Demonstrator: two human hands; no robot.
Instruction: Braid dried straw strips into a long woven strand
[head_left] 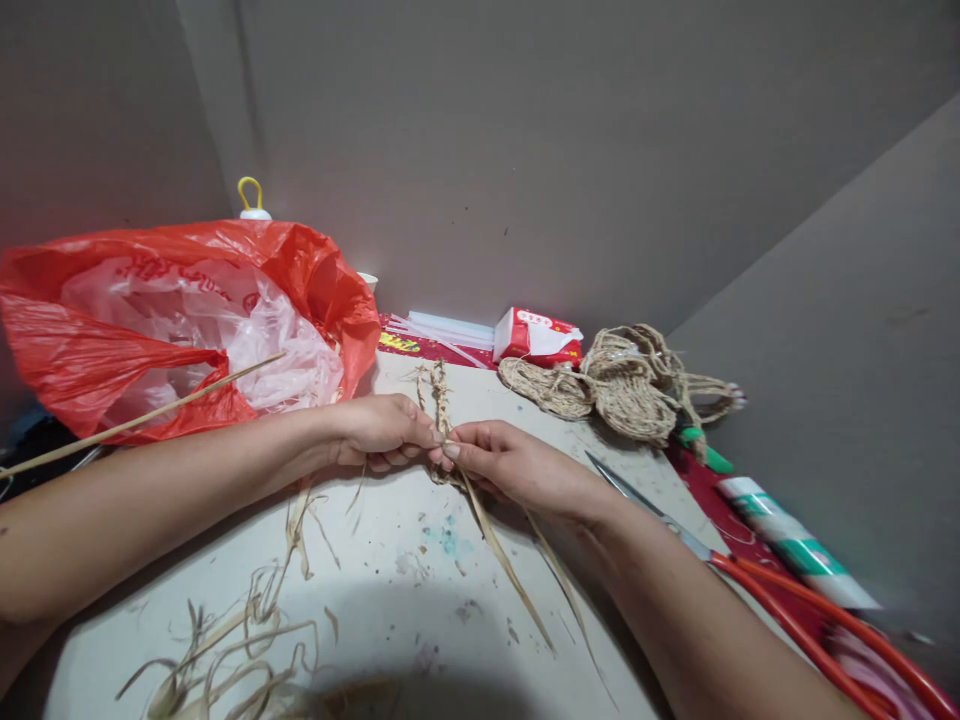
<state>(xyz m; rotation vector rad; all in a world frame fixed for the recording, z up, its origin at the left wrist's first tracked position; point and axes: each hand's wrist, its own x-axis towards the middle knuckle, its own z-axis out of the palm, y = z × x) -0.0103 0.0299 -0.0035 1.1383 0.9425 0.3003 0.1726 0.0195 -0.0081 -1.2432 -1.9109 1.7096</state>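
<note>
My left hand (390, 430) and my right hand (506, 455) meet over the middle of the white table, fingertips pinched together on a braided straw cord (441, 395). The finished braid runs away from me behind the fingers, and part of it shows just below them. Loose flat straw strands (506, 560) trail from under my right hand toward the near side. Some dry strands (300, 525) hang below my left wrist. Thumbs and index fingers of both hands are closed; the exact crossing of the strands is hidden between them.
A red plastic bag (315, 270) stands at the left, a long straw (150, 415) across it. Straw scraps (232, 660) lie at the near left. Behind are a tissue pack (536, 338) and coiled cord (637, 390). Red-handled scissors (795, 610) and a green-white roll (795, 540) lie right.
</note>
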